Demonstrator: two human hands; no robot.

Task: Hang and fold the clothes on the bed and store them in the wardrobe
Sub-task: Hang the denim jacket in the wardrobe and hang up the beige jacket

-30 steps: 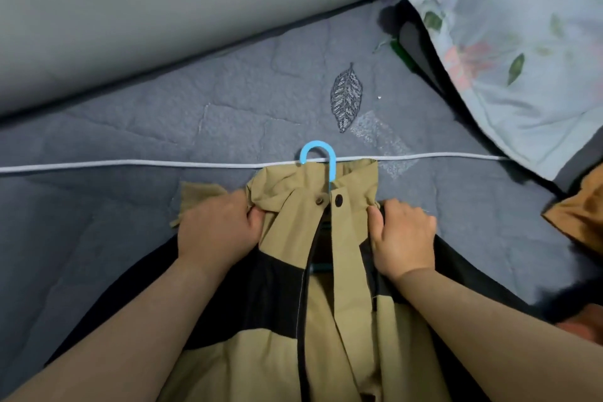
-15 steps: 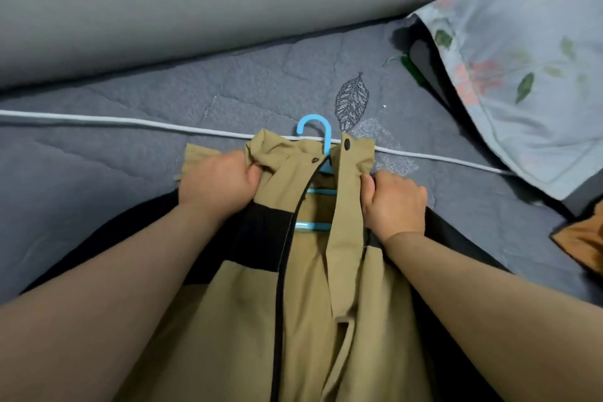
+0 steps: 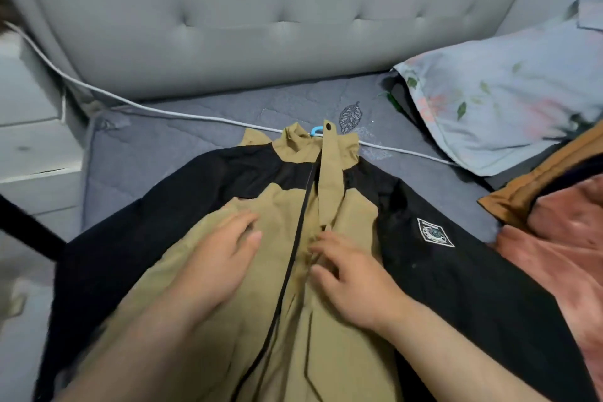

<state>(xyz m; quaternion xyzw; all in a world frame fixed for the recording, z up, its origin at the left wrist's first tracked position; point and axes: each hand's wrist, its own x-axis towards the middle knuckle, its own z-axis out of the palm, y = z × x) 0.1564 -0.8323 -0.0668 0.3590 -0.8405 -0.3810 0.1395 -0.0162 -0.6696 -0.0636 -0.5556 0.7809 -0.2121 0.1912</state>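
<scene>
Lying front-up on the grey quilted bed, in the middle of the view, is one jacket on one blue hanger. Only the hanger's hook shows, poking out at the collar at 12 o'clock. Two hands rest on the jacket's tan front. The left hand lies flat with its fingers spread and gripping nothing. The right hand has loosely bent fingers touching the front edge beside the black zip line, also holding nothing.

The jacket is tan with a black band across shoulders and sleeves. A tan placket runs down from the collar, and one pale diamond patch sits on the sleeve at 3 o'clock.

One white cable crosses the bed from 10 to 2 o'clock, passing under the collar. One floral pillow lies at 2 o'clock. One brown garment and one pink garment are heaped at 3 o'clock, touching the sleeve. A grey tufted headboard fills 12 o'clock.
</scene>
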